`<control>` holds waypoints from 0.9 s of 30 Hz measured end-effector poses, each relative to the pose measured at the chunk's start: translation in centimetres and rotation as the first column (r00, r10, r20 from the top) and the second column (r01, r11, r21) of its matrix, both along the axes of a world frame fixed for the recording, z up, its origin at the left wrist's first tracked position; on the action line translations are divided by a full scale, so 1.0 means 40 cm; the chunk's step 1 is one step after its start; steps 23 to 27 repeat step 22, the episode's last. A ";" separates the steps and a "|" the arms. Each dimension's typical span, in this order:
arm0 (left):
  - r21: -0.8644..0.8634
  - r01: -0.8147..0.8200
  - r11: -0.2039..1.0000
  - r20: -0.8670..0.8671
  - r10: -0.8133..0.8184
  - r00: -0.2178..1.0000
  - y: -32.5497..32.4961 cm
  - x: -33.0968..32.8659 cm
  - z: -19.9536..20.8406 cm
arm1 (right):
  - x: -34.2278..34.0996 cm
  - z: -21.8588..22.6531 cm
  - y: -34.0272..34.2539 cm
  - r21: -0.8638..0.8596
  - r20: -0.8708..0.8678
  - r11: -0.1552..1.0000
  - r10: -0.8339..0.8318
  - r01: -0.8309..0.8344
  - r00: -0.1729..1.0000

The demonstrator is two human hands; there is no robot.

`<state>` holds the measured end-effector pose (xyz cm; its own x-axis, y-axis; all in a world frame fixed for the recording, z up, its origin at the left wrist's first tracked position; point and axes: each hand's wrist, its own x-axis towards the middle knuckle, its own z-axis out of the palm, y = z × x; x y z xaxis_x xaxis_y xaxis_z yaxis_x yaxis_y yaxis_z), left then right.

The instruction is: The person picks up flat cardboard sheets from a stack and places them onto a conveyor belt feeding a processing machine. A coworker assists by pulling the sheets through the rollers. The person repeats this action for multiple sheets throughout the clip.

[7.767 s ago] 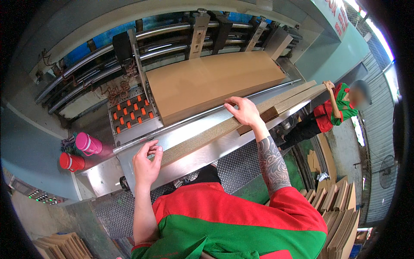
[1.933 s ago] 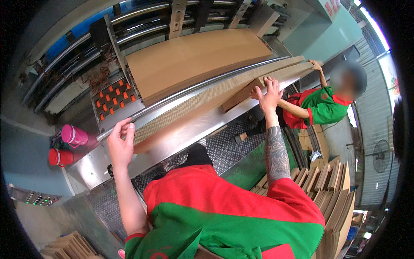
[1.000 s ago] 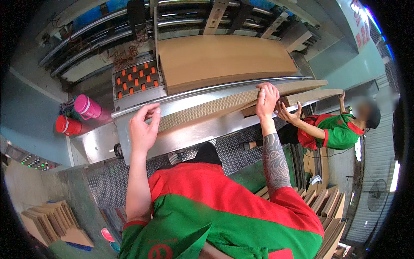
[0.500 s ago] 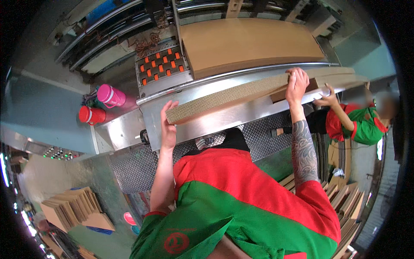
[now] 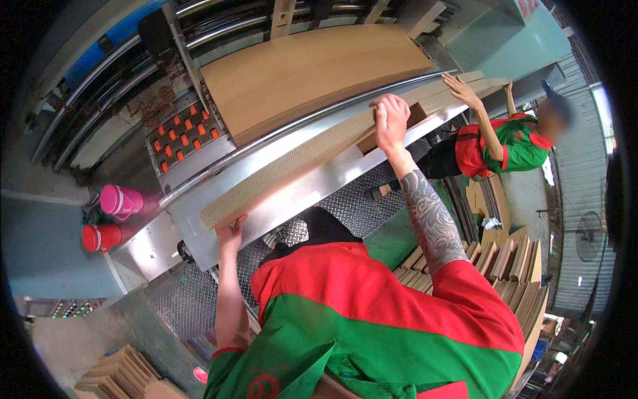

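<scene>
A long stack of corrugated cardboard sheets [image 5: 286,174] lies on the steel table [image 5: 345,178], its fluted edges facing up. My left hand [image 5: 230,234] grips the near lower side of its left end, some fingers hidden by the cardboard. Over its right end my right hand [image 5: 392,121] is closed, fingers on top and thumb along the near side. Just right of that hand sits a dark brown block [image 5: 413,120]. Farther right is another cardboard stack [image 5: 458,94], with a co-worker's hands [image 5: 463,92] at it.
Behind the table rail [image 5: 312,126] lies a large pile of flat cardboard [image 5: 312,76]. Orange rollers [image 5: 179,138] are left of it. A pink jug [image 5: 121,201] and a red jug [image 5: 101,237] stand at the left. Cardboard bundles [image 5: 512,259] stand at the right.
My left hand has gone from the stack's left end face to its near lower side. My right hand stays on the right end. The whole view has turned and shifted.
</scene>
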<state>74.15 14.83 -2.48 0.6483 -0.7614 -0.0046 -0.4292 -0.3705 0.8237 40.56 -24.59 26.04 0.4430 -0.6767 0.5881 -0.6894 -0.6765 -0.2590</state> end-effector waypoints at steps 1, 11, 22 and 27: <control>-0.073 -0.023 0.997 -0.054 0.019 0.998 -0.002 0.000 -0.001 | 0.000 0.004 0.007 -0.019 0.005 1.000 0.015 -0.015 1.000; 0.176 -0.005 0.984 0.217 -0.033 0.976 0.003 0.018 0.191 | -0.142 -0.253 0.170 0.333 0.493 0.910 -0.392 0.248 0.777; 0.072 0.038 0.997 0.026 -0.040 0.999 -0.027 0.069 0.387 | -0.149 -0.728 -0.101 0.874 0.238 0.056 -0.915 -0.483 0.325; 0.072 0.038 0.997 0.026 -0.040 0.999 -0.027 0.069 0.387 | -0.149 -0.728 -0.101 0.874 0.238 0.056 -0.915 -0.483 0.325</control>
